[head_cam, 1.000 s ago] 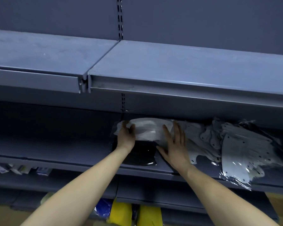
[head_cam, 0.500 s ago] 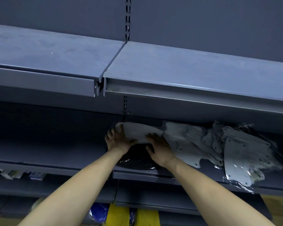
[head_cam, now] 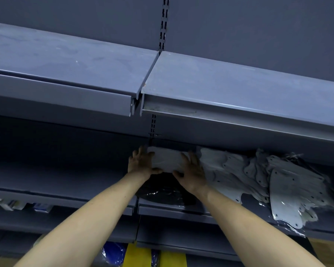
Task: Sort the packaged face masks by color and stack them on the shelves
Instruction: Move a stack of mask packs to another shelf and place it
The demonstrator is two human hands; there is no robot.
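Note:
A stack of white packaged masks (head_cam: 167, 159) sits at the back of the middle shelf (head_cam: 56, 182), on top of black packaged masks (head_cam: 162, 191). My left hand (head_cam: 141, 162) holds the stack's left end, thumb underneath at the front. My right hand (head_cam: 192, 173) holds its right end, fingers over the top and thumb under the front edge. To the right, a spread pile of white packaged masks (head_cam: 278, 182) lies across the same shelf and reaches its front edge.
The upper shelf (head_cam: 220, 87) juts out overhead, close above my hands. Small boxes (head_cam: 17, 205) sit on a lower shelf at the left. Blue packets (head_cam: 112, 253) and yellow packets (head_cam: 139, 255) show at the bottom.
Both hands have closed in on the ends of the white stack and squared it up further back over the black masks. The view has tilted up slightly.

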